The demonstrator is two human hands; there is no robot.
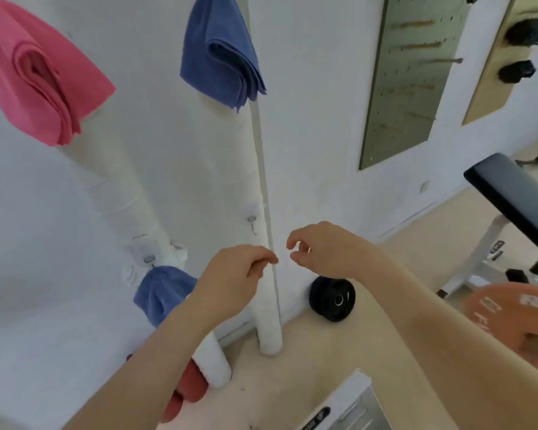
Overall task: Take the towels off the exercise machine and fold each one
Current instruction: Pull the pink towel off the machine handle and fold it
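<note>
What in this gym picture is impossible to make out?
Head view:
- Lower blue towel: partly hidden behind the left forearm.
- Red object near the floor: mostly hidden by the same forearm; unidentifiable.
- Orange weight plate: cut off by the right edge, lettering blurred.
- Pink towel: cut by the left edge.
- Left hand and right hand: whether the fingertips pinch anything is too small to tell.

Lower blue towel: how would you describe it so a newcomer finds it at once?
On the white wall, follow the thick slanted white padded post down from the folded pink towel to its lower end. The bunched blue cloth towel sits there, beyond the left forearm. Unlike the neatly folded blue towel high on the upright post, it is low and crumpled.
</note>
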